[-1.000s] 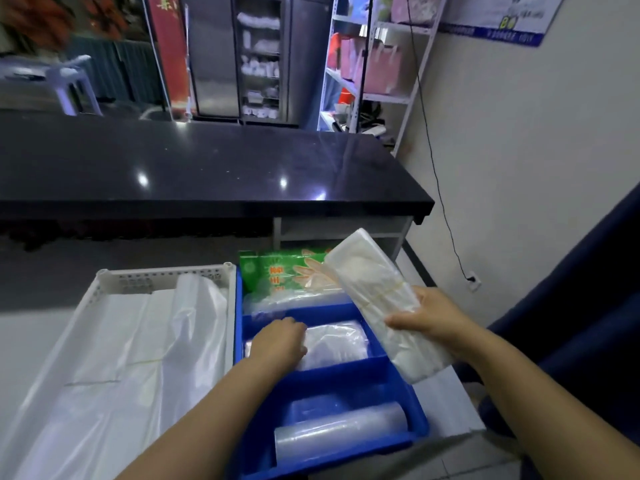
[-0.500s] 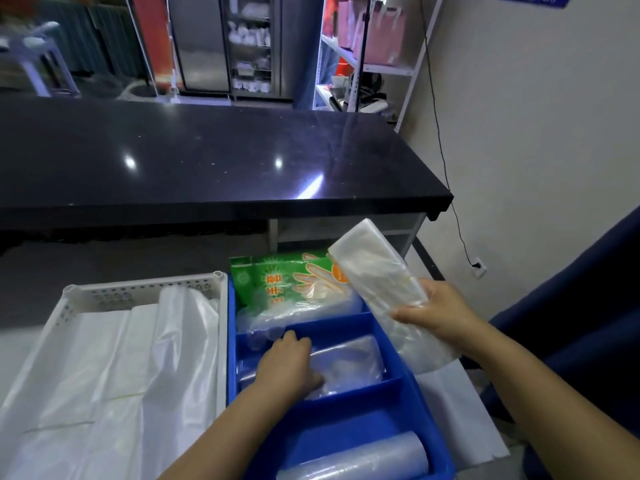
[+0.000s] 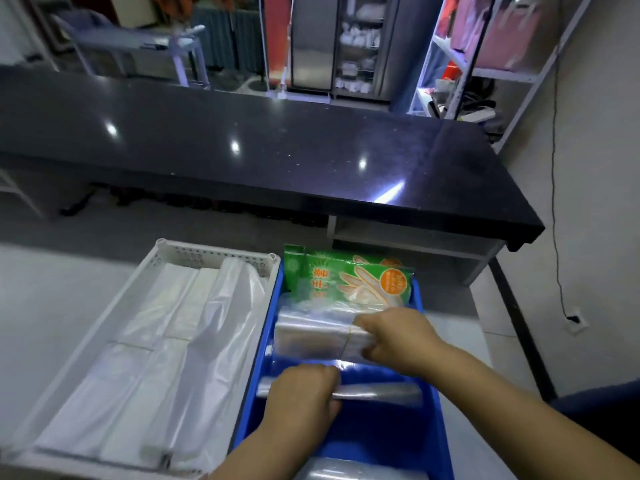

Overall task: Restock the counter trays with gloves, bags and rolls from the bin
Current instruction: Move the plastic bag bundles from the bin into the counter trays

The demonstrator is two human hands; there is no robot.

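Note:
A blue divided tray (image 3: 429, 403) lies in front of me. Green glove packets (image 3: 346, 277) stand in its far compartment. My right hand (image 3: 394, 337) grips a banded bundle of clear bags (image 3: 315, 332), lying across the middle compartment. Just nearer, my left hand (image 3: 301, 389) is closed on a flat clear bag packet (image 3: 381, 393). A clear roll (image 3: 360, 471) shows at the tray's near end.
A white perforated basket (image 3: 214, 252) of folded white bags (image 3: 138, 368) sits against the blue tray's left side. A black counter (image 3: 277, 150) runs across behind. Right of it are a wall cable and a white shelf rack (image 3: 502, 71). Dark blue fabric (image 3: 595, 403) is at lower right.
My right hand has brought the bag bundle down from upright beside the tray to flat across the middle compartment. My left hand has moved nearer and closed on the clear packet.

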